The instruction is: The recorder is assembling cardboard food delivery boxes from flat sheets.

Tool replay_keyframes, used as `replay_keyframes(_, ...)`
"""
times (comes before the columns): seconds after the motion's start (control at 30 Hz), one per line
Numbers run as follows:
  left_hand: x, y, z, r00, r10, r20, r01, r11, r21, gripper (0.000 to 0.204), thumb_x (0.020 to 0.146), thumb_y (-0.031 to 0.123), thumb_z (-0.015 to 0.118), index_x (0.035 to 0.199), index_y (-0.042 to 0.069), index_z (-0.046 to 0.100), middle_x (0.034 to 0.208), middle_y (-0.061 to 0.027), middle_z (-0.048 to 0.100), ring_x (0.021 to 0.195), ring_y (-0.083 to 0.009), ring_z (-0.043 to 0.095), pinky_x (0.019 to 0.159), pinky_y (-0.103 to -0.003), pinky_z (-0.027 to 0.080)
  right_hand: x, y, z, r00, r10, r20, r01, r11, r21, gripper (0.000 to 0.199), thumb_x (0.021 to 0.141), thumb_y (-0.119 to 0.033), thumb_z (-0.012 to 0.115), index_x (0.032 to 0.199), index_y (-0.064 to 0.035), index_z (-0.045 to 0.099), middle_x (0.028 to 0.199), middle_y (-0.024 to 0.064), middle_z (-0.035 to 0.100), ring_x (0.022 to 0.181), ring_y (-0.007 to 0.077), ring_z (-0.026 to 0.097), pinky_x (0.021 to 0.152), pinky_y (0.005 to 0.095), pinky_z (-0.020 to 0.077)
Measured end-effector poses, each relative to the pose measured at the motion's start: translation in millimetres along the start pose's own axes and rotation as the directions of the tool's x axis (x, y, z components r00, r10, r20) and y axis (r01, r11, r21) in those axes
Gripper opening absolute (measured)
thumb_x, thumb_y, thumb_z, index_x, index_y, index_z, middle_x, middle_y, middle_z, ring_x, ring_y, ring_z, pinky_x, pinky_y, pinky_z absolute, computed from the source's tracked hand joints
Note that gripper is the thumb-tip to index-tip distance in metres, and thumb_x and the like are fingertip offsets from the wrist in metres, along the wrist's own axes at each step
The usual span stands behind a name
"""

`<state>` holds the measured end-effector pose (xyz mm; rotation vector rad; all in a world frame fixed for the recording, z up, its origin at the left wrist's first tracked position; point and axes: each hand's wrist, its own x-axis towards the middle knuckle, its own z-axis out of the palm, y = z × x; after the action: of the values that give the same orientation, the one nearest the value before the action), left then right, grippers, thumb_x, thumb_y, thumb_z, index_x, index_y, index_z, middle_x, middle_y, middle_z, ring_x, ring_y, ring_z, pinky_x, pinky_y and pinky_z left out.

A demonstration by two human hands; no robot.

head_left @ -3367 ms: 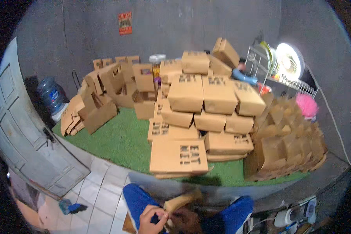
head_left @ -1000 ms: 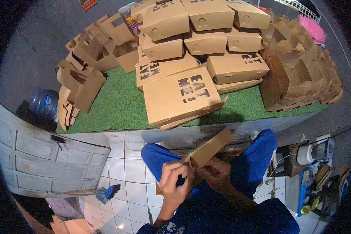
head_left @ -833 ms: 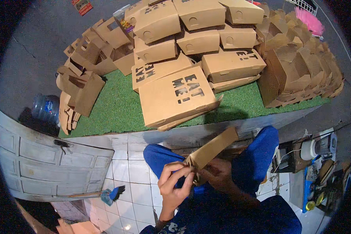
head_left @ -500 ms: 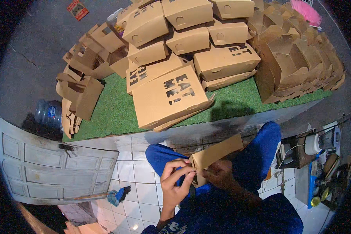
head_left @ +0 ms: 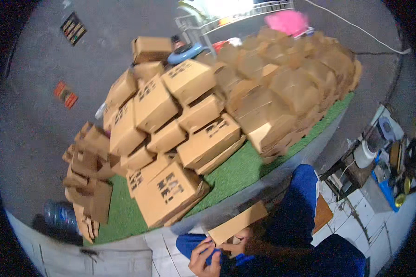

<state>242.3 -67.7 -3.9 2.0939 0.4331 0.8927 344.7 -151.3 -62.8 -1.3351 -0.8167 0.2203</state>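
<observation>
Over my lap is a small brown cardboard box (head_left: 240,222), its long flat side facing up. My left hand (head_left: 204,259) grips the box's near-left corner, fingers bent against the edge. My right hand (head_left: 237,243) is closed on the box's lower side, partly in shadow; its fingertips are hard to make out. Just beyond them, a closed cardboard box with dark lettering (head_left: 164,196) lies on a green turf-covered table (head_left: 229,187).
Stacks of closed boxes (head_left: 156,105) fill the table's middle. Open, nested cartons (head_left: 282,99) crowd the right side, and folded carriers (head_left: 90,157) stand at the left. A clear water jug (head_left: 60,216) is beyond the left edge. A white door (head_left: 111,261) lies at lower left.
The whole view has shifted and tilted, showing more of the table's far side. My hands and the held box now appear lower in the picture. Both hands still grip the box.
</observation>
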Motion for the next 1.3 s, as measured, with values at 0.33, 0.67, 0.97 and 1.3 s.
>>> replay_keyframes(0.33, 0.7, -2.1, 17.4, 0.995, -0.001, -0.099, 0.024, 0.971, 0.237, 0.007, 0.079, 0.0, 0.064, 0.082, -0.004, 0.06, 0.083, -0.0149, 0.061, 0.074, -0.024, 0.058, 0.067, -0.032, 0.048, -18.5, 29.1, 13.8, 0.996, 0.086, -0.008, -0.083, 0.983, 0.163, 0.016, 0.08, -0.014, 0.067, 0.088, -0.0003, 0.064, 0.08, 0.0098, 0.064, 0.075, 0.0188, 0.062, 0.067, 0.0291, 0.0473)
replay_keyframes(0.67, 1.5, -18.7, 12.8, 0.987, 0.087, -0.137, -0.036, 0.94, 0.339, 0.007, 0.082, 0.002, 0.059, 0.088, -0.001, 0.059, 0.083, -0.0164, 0.059, 0.072, -0.0298, 0.056, 0.065, -0.036, 0.047, -15.5, 34.1, 23.8, 0.977, 0.178, 0.117, -0.185, 0.981, 0.053, 0.028, 0.086, -0.022, 0.059, 0.105, -0.0016, 0.06, 0.088, 0.0136, 0.064, 0.083, 0.0234, 0.063, 0.073, 0.0329, 0.0496)
replay_keyframes(0.97, -5.5, -24.5, 11.1, 0.984, -0.083, -0.161, 0.112, 0.977, 0.181, 0.01, 0.083, 0.006, 0.06, 0.09, -0.002, 0.06, 0.086, -0.0135, 0.06, 0.073, -0.0246, 0.058, 0.067, -0.031, 0.047, 7.1, 16.8, 25.4, 0.951, 0.183, 0.247, -0.208, 0.975, 0.076, 0.035, 0.084, -0.024, 0.062, 0.111, -0.0022, 0.055, 0.096, 0.0151, 0.059, 0.09, 0.025, 0.06, 0.076, 0.0341, 0.0488)
replay_keyframes(1.3, -13.0, -29.7, 5.6, 0.989, -0.083, -0.12, 0.111, 0.961, 0.254, 0.014, 0.08, 0.002, 0.058, 0.093, -0.001, 0.059, 0.093, -0.0181, 0.059, 0.084, -0.0344, 0.059, 0.072, -0.036, 0.048, 17.8, -1.8, 15.9, 0.927, 0.247, 0.282, -0.274, 0.96, 0.057, 0.046, 0.081, -0.026, 0.065, 0.117, -0.0028, 0.049, 0.106, 0.0168, 0.054, 0.097, 0.0268, 0.056, 0.078, 0.0355, 0.0479)
